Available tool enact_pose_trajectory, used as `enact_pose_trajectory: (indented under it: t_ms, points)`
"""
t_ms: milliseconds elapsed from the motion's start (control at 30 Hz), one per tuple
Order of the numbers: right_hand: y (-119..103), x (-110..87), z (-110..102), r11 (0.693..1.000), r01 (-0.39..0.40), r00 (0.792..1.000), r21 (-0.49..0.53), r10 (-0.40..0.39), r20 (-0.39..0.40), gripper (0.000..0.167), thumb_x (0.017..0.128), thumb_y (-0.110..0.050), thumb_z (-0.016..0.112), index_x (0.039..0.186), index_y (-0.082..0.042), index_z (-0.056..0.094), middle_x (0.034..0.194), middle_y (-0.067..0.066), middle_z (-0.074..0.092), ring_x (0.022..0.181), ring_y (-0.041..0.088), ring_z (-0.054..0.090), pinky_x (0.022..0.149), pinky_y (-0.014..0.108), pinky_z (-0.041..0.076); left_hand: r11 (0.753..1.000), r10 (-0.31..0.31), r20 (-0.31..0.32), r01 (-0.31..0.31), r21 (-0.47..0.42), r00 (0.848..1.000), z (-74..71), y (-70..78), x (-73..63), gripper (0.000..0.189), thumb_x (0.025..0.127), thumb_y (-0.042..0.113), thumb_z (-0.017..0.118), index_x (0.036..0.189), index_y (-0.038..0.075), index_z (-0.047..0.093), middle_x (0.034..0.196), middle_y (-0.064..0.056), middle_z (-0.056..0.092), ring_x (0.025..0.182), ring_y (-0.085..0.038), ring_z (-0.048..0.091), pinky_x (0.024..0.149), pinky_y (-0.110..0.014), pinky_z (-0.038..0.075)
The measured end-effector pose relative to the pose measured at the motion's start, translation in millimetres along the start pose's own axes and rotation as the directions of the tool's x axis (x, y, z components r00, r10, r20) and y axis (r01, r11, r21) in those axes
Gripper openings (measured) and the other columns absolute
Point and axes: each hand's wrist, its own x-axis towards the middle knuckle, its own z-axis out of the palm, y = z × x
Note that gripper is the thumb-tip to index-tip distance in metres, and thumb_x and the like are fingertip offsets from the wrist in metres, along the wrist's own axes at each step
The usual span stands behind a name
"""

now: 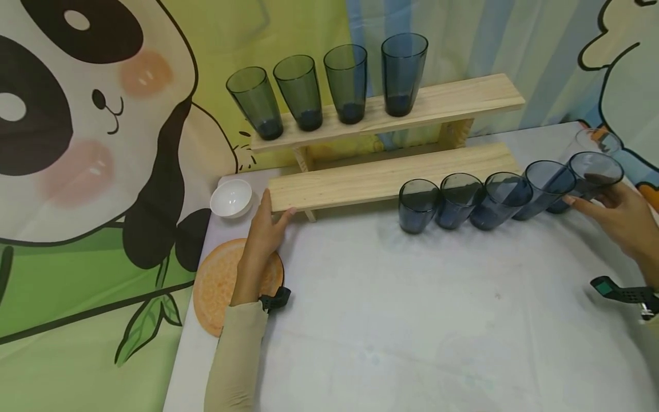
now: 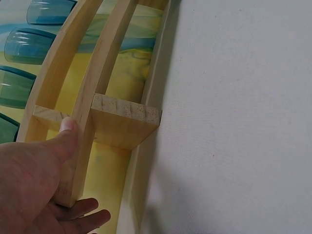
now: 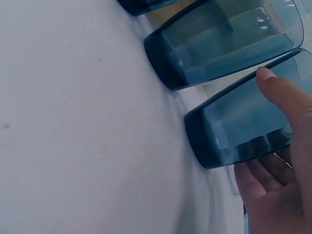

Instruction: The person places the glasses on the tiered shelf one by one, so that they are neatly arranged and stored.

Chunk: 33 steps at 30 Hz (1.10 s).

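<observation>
A two-tier wooden shelf [image 1: 350, 183] stands at the back of the table. My left hand [image 1: 264, 234] holds the left end of its lower board, and in the left wrist view the thumb lies on the board [image 2: 84, 141] with fingers beyond its end. At the right, my right hand [image 1: 620, 214] grips the last dark blue drinking glass [image 3: 243, 119] of a row, thumb on one side and fingers on the other. The other glasses of that row, such as the leftmost glass [image 1: 418, 209], stand upright on the table before the shelf.
Several tinted glasses, one being the blue glass [image 1: 404, 74], stand along the upper board [image 1: 479, 94]. A clear glass [image 1: 597, 140] is behind the right hand. A white bowl [image 1: 231, 198] and a round orange-brown mat [image 1: 216, 289] lie at the left.
</observation>
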Motion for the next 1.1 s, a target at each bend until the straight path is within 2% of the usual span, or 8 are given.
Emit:
enact_pose_trajectory:
  t_ms: [200,467,667,767,833,933,1033,1100]
  points:
    - [-0.2,-2.4,1.4,0.998,-0.05,0.999,-0.04,0.05,-0.015,0.067,0.107,-0.034,0.063,0.167,-0.028,0.033,0.17,0.001,0.036,0.161,0.02,0.025,0.131,0.054,0.014,1.0,0.004,-0.009,-0.004,-0.002,1.0,-0.4,-0.1,-0.4,0.105,0.101,0.064,0.058,0.171,0.012,0.0,0.177,-0.015,0.009,0.163,-0.036,0.014,0.13,-0.057,0.018]
    - [-2.0,-4.5,3.6,0.995,-0.075,0.996,-0.061,0.072,-0.042,0.064,0.107,-0.037,0.061,0.165,-0.028,0.036,0.17,0.006,0.036,0.162,0.028,0.025,0.128,0.057,0.022,1.0,0.015,-0.009,-0.015,-0.011,1.0,0.0,-0.6,0.0,0.105,0.102,0.061,0.06,0.171,0.011,-0.001,0.177,-0.015,0.009,0.163,-0.036,0.014,0.13,-0.057,0.019]
    - [-3.7,-4.5,4.4,0.993,-0.097,0.993,-0.073,0.091,-0.074,0.063,0.107,-0.038,0.06,0.164,-0.024,0.038,0.169,0.01,0.038,0.161,0.029,0.026,0.128,0.054,0.023,1.0,0.018,-0.01,-0.018,-0.011,1.0,0.3,0.9,-0.2,0.104,0.102,0.06,0.06,0.171,0.011,0.0,0.177,-0.016,0.01,0.162,-0.036,0.015,0.129,-0.056,0.02]
    - [-7.9,-4.3,3.1,0.992,-0.106,0.991,-0.075,0.098,-0.094,0.062,0.108,-0.039,0.059,0.164,-0.027,0.038,0.168,0.006,0.04,0.161,0.026,0.026,0.13,0.051,0.023,1.0,0.015,-0.005,-0.015,-0.011,1.0,0.6,0.2,0.1,0.104,0.102,0.06,0.06,0.171,0.012,-0.002,0.177,-0.015,0.008,0.163,-0.035,0.014,0.13,-0.056,0.018]
    - [-12.3,-3.5,1.2,0.995,-0.08,0.991,-0.064,0.072,-0.115,0.062,0.108,-0.037,0.059,0.165,-0.025,0.037,0.168,0.008,0.04,0.161,0.024,0.028,0.13,0.047,0.023,1.0,0.01,-0.006,-0.01,-0.011,1.0,0.4,-0.1,0.3,0.104,0.102,0.061,0.06,0.171,0.013,-0.002,0.177,-0.015,0.008,0.163,-0.035,0.013,0.13,-0.056,0.017]
    - [-19.9,-0.7,-3.6,1.0,-0.016,0.987,-0.026,0.012,-0.161,0.06,0.108,-0.03,0.062,0.163,-0.021,0.04,0.16,-0.003,0.049,0.157,0.013,0.035,0.13,0.039,0.024,1.0,0.003,-0.009,-0.003,-0.011,1.0,0.3,-0.5,0.2,0.104,0.102,0.062,0.06,0.171,0.014,-0.002,0.177,-0.014,0.008,0.163,-0.034,0.013,0.13,-0.055,0.017]
    - [-31.2,4.8,-10.2,0.997,0.067,0.977,0.046,-0.056,-0.205,0.058,0.105,-0.018,0.066,0.16,-0.02,0.046,0.147,-0.017,0.057,0.145,0.0,0.046,0.129,0.034,0.025,1.0,0.006,-0.008,-0.006,-0.01,1.0,0.1,-0.5,0.8,0.105,0.102,0.062,0.06,0.171,0.013,-0.002,0.177,-0.015,0.008,0.163,-0.034,0.013,0.13,-0.056,0.017]
    - [-40.6,10.5,-15.3,0.989,0.13,0.965,0.072,-0.11,-0.24,0.058,0.103,-0.012,0.067,0.158,-0.019,0.05,0.144,-0.018,0.06,0.139,-0.003,0.051,0.128,0.032,0.026,1.0,0.006,-0.007,-0.006,-0.007,1.0,0.1,-0.7,1.0,0.105,0.102,0.063,0.059,0.171,0.014,-0.002,0.177,-0.015,0.008,0.163,-0.034,0.013,0.13,-0.056,0.017]
